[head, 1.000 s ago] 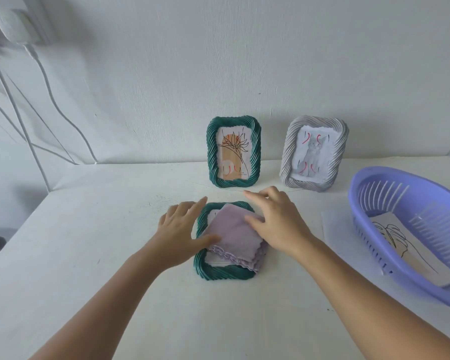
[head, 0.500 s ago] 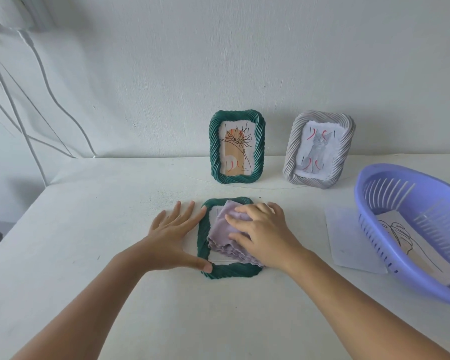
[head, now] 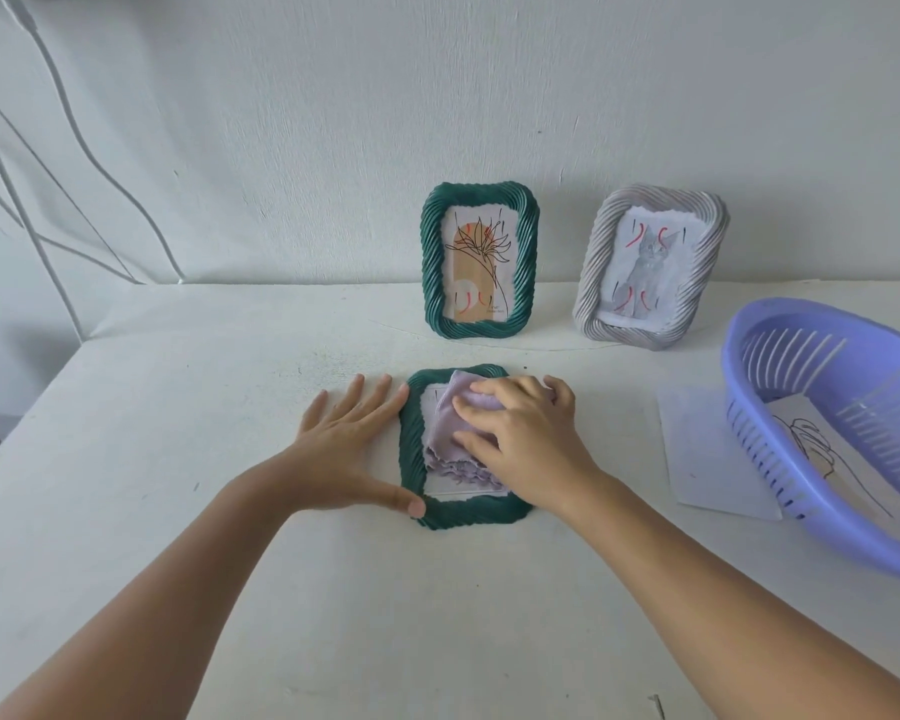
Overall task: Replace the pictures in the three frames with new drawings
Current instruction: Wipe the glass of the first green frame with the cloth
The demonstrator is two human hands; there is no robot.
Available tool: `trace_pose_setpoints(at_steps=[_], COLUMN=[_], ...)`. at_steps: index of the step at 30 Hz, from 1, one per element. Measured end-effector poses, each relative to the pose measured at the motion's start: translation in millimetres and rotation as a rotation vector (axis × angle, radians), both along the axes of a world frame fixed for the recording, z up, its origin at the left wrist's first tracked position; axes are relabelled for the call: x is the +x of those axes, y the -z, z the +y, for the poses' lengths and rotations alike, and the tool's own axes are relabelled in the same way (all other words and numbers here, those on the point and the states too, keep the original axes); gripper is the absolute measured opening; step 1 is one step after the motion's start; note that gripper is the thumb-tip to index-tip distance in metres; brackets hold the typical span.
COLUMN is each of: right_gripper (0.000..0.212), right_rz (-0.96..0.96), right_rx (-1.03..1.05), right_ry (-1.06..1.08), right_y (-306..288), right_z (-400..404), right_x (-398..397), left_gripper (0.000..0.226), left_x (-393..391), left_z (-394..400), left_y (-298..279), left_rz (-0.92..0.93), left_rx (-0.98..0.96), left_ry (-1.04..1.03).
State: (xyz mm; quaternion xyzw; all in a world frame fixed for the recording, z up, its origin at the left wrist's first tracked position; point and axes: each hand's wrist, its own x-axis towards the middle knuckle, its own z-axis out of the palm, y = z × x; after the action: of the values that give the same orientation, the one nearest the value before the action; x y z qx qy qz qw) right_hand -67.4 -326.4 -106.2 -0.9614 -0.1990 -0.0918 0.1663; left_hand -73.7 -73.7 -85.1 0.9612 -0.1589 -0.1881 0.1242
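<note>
From the head camera, a matte white table [head: 230,589] with a slightly speckled surface fills the lower part of the picture, meeting a rough white wall across the upper half.

Just below the picture's middle, a dark green frame [head: 468,514] with a twisted, rope-like moulding lies flat on the table, its glazed face up. A soft lilac cloth [head: 450,433], folded, with a scalloped edge bunched toward the bottom, lies on the glass. The right hand [head: 526,439] rests on top of this cloth with its fingers curled over the folds, pressing it onto the frame's face; whether the fingers actually pinch the fabric I cannot tell. The left hand [head: 346,449] lies flat and released on the table against the frame's left border, fingers straight and spread, the thumb tip touching the lower left corner of the moulding.

Above, at centre, a second green frame [head: 430,283] of the same twisted shape stands upright by the wall, holding a line drawing of a flower over a tan arch. To its right a pale grey twisted frame [head: 591,283] stands leaning back, holding a grey cat picture with red strokes.

At the right edge sits an oval lavender plastic basket [head: 780,459] with slotted walls; a paper line drawing [head: 822,449] lies inside. A plain white sheet [head: 707,449] lies flat on the table, partly under the basket's left rim.
</note>
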Motion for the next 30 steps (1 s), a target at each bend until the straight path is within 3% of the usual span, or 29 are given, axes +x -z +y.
trace_pose_setpoints(at_steps=[13,20,22,26,30], right_gripper=[0.027,0.038,0.041,0.028,0.033], right_rz=[-0.004,0.079,0.047,0.009,0.051], right_rx=[-0.07,-0.051,-0.081,-0.089,-0.026], right_ry=[0.029,-0.157,-0.124,0.02,-0.09], right_y=[-13,-12,-15,-16,-8], right_z=[1,-14,-23,-4,11], right_x=[13,-3,2,20,12], left_gripper=[0.138,0.139,0.14,0.14,0.14], left_x=[0,0,0,1,1], left_z=[0,0,1,0,0], left_y=[3,5,4,4,5], left_rz=[0.01,0.0,0.002,0.005,0.006], left_rx=[-0.041,-0.037,-0.039,-0.033,-0.033], left_ry=[-0.024,-0.029,-0.029,-0.025,-0.032])
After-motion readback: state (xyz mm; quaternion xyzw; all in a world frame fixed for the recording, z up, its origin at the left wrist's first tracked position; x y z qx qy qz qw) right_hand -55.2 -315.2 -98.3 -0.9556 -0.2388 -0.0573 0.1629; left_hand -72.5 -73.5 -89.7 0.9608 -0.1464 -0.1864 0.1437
